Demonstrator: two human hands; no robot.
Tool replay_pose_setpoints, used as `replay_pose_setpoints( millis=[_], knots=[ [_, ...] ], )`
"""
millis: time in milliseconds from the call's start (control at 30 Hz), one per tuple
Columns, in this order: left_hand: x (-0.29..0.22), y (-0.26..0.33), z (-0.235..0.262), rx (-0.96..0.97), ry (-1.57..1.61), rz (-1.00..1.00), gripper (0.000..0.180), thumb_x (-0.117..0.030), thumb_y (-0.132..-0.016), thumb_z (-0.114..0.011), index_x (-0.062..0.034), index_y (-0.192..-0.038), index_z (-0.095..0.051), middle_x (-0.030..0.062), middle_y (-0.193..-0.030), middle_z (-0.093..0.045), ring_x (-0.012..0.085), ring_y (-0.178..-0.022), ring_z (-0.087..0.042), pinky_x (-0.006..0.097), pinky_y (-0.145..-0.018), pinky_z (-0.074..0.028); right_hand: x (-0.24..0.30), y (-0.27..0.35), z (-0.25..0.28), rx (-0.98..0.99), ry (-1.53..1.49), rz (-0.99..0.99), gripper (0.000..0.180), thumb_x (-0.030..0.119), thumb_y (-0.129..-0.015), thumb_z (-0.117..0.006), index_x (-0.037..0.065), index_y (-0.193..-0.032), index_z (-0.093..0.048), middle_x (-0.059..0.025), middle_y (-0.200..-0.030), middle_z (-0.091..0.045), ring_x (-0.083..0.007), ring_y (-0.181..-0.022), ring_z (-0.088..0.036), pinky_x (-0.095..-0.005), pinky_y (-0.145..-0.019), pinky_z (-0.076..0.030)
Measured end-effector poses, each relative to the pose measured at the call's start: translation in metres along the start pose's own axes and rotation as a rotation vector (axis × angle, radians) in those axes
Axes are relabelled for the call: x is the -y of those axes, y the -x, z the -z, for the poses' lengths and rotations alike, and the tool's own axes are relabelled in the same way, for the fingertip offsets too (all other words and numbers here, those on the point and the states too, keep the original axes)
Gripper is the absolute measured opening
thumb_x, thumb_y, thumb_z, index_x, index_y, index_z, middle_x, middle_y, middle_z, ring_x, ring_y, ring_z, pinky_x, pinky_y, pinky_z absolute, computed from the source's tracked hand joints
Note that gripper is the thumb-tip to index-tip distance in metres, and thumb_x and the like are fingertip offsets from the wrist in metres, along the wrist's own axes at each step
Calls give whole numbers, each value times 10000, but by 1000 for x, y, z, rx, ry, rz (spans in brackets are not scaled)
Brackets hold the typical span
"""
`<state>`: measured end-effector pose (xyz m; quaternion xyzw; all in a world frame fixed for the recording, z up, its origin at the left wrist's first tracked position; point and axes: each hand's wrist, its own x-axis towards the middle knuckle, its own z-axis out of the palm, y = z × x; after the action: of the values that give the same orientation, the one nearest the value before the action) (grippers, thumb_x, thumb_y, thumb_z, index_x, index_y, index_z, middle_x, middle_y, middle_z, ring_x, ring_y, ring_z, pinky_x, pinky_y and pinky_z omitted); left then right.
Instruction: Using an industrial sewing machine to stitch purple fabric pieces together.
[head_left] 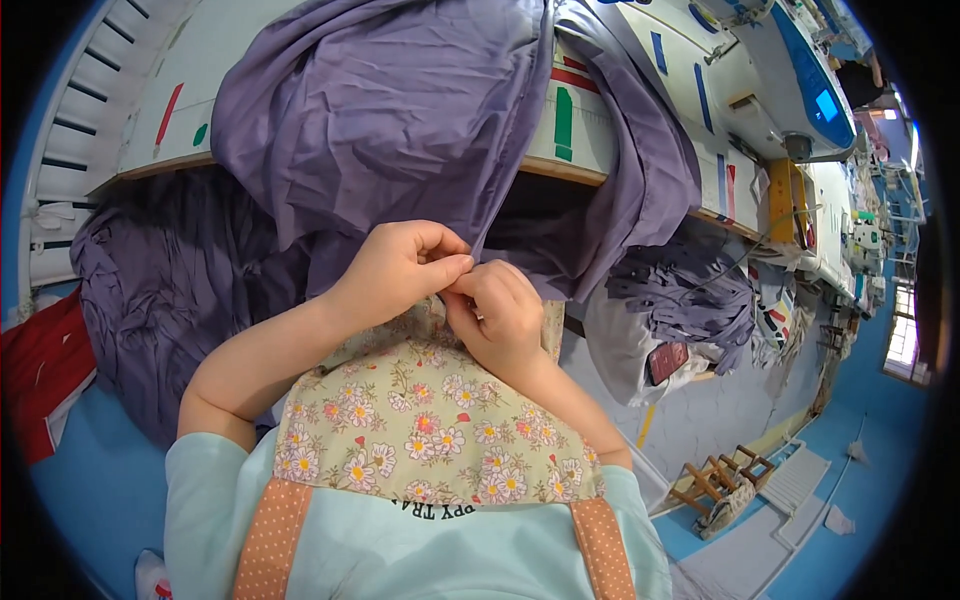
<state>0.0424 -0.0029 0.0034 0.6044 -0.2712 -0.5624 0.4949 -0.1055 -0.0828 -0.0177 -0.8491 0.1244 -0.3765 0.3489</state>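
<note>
Currently both hands pinch hanging fold of large purple woven fabric [400, 110] draped over table [590, 150] near edge. Left hand [395, 268] and right hand [500, 310] fingers closed tight on fold, fingertips touching. Step looks like picking at seam; next move likely needs fine, steady pull.

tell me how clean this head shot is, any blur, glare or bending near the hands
Head view: even, soft light; left hand and right hand sharp, pinching the purple fabric; no glare there; table edge bows from fisheye; dark corners ring the frame; the far window looks blown out.
</note>
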Motion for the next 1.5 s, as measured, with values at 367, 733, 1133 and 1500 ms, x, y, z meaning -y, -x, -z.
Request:
replay_pose_setpoints(
  millis=[367,733,1133,1500],
  knots=[
    [9,-3,4,17,-11,-19,140,-59,-935,-643,53,-998,-699,44,-884,-702,73,-795,-643,225,-701,-534,-7,4,0,24,-21,40,231,-62,-666,-783,34,-826,-646,-81,-736,-630,-249,-652,-605,-351,-585,-466],
    [9,-6,2,-26,-159,-76,168,-104,-880,-678,49,-938,-718,53,-782,-708,62,-722,-614,249,-653,-511,-12,8,-1,43,-21,32,251,-54,-644,-758,27,-843,-628,-88,-775,-610,-267,-682,-590,-372,-602,-484],
    [5,-6,3,-29,-224,-114,156,-94,-862,-678,55,-903,-702,79,-752,-706,85,-691,-633,265,-626,-505,-15,10,-2,54,-38,15,260,-46,-639,-771,35,-842,-629,-95,-773,-615,-288,-678,-594,-381,-602,-485],
    [12,-4,-7,-127,-491,-444,71,-33,-848,-655,38,-854,-655,54,-770,-617,99,-655,-586,265,-581,-463,-22,-3,17,-178,-556,-837,263,123,-860,-766,-11,-1018,-604,1,-801,-631,-71,-730,-606,-227,-685,-508]
  ],
)
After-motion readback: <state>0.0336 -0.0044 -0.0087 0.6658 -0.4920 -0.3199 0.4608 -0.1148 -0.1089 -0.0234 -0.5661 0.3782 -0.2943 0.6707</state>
